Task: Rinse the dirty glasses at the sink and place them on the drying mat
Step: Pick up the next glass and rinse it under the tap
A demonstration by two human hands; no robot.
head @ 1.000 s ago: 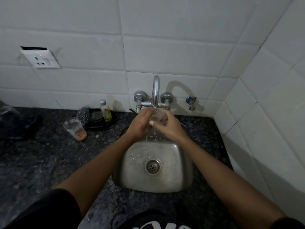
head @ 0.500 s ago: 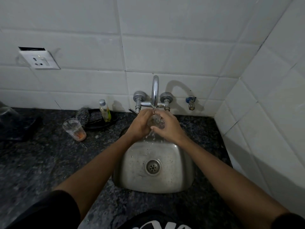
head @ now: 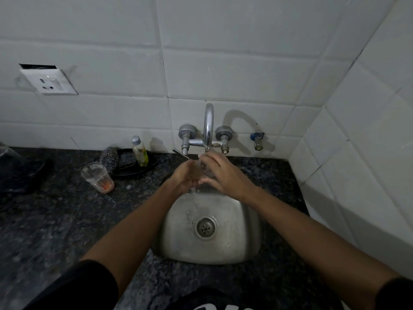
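Both hands hold one clear glass under the chrome faucet, above the far edge of the steel sink. My left hand grips the glass from the left. Curled over its top and right side is my right hand. Most of the glass is hidden between the hands. Water runs down below them into the basin. A second clear glass with orange residue at its bottom stands on the dark counter, left of the sink.
A small bottle of yellow liquid and a steel scrubber sit on a dark dish behind the dirty glass. A dark object lies at the far left. White tiled walls close in the back and right. A wall socket is upper left.
The hands shifted slightly around the glass under the tap; the right hand has moved more over its top. The rest stays in place.
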